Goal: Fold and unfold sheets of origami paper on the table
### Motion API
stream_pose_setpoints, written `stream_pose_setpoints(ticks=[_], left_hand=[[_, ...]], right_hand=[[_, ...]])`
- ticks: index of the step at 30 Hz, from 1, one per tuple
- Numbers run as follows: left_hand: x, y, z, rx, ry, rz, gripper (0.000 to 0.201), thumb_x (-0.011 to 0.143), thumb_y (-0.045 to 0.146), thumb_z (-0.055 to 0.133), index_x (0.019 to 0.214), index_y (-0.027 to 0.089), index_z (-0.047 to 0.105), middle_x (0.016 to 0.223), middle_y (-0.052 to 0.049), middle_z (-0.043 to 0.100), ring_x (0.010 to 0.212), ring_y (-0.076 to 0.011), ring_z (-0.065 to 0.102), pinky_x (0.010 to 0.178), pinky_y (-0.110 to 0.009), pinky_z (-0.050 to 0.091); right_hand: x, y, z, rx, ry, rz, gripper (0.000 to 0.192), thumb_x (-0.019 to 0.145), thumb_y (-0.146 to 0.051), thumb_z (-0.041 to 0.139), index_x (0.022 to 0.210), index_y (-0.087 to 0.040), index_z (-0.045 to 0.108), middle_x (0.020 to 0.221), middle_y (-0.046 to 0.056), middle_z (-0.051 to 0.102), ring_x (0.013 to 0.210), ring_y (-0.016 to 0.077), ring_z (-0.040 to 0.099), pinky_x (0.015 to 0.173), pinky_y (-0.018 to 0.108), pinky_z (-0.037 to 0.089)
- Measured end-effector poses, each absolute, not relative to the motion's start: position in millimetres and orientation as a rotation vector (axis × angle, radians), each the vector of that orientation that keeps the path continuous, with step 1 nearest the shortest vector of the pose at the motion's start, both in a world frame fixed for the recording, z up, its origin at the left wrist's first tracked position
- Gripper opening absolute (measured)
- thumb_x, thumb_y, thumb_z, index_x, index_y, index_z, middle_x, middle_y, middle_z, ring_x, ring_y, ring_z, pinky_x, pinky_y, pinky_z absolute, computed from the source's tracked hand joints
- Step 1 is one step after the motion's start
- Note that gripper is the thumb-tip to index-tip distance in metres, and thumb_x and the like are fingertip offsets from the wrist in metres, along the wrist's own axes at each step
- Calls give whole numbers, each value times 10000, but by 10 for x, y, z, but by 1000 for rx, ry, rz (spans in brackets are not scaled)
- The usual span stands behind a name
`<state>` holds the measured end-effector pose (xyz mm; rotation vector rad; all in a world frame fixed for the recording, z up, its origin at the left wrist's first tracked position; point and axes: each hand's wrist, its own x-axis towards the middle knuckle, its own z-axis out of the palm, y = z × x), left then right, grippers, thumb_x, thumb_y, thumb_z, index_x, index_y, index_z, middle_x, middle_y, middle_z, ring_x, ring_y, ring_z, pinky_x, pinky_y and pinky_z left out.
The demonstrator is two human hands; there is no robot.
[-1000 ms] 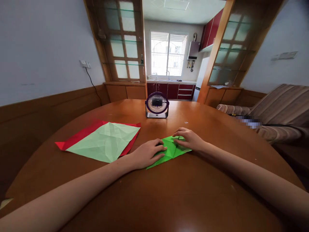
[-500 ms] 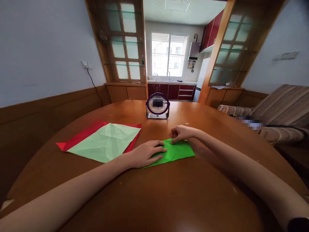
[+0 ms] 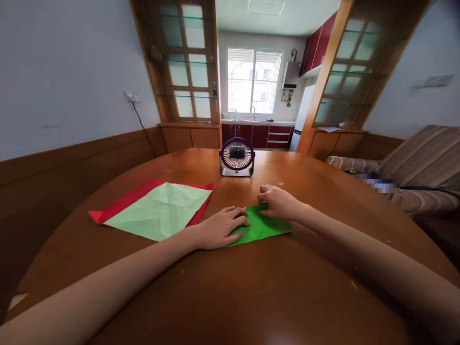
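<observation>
A bright green sheet of folded paper (image 3: pixel 264 227) lies on the wooden table in front of me, with a crease line showing near its middle. My left hand (image 3: pixel 224 229) rests flat across the paper's left part, fingers spread, covering that end. At the upper edge, my right hand (image 3: pixel 276 201) bends its fingers inward, with the thumb down on the paper; the hand hides part of the top right. Left of my hands, a pale green creased sheet of paper (image 3: pixel 158 211) lies over a red sheet of paper (image 3: pixel 124 203).
A small purple desk fan (image 3: pixel 237 155) stands on the far side of the round wooden table (image 3: pixel 230 292). A striped sofa (image 3: pixel 424 158) is at the right. A cord (image 3: pixel 140 120) hangs from the wall socket at the left.
My right hand has turned and moved slightly right along the paper's upper edge, fingers still bent. The left hand stays flat on the paper. The whole view has shifted a little.
</observation>
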<state>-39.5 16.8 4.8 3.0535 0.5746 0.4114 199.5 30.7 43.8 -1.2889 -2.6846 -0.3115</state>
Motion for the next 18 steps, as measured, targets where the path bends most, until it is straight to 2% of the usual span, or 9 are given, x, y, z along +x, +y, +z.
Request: stream_pose_setpoints(ticks=[3,8,13,18], left_hand=[[-386,177,59,3069,598,382,254,940,318,468,1134,181,556,1261,-136,529,1218,-274,487,1053,-442,377],[-381,191,51,3068,602,390,243,928,315,482,1114,183,565,1264,-138,529,1214,-282,489,1041,-440,381],[-385,201,40,3049,579,414,243,921,310,486,1111,186,573,1256,-133,532,1217,-284,487,1044,-439,380],[-391,205,32,3039,582,421,281,917,303,491,1170,198,556,1337,-133,486,1222,-286,488,1045,-453,388]], right_hand=[[2011,226,390,-1246,-2679,-438,71,759,-194,651,802,-138,648,875,91,587,775,188,529,675,282,376],[2108,142,294,-1137,-2594,-463,121,820,-256,636,802,-137,647,858,86,574,763,179,517,703,303,393],[2235,37,146,-919,-2471,-114,197,910,-238,497,987,-162,662,899,86,611,787,170,578,709,293,459],[2295,-76,58,-809,-2330,101,249,919,-228,493,1142,-182,594,981,94,671,871,178,630,765,310,512]])
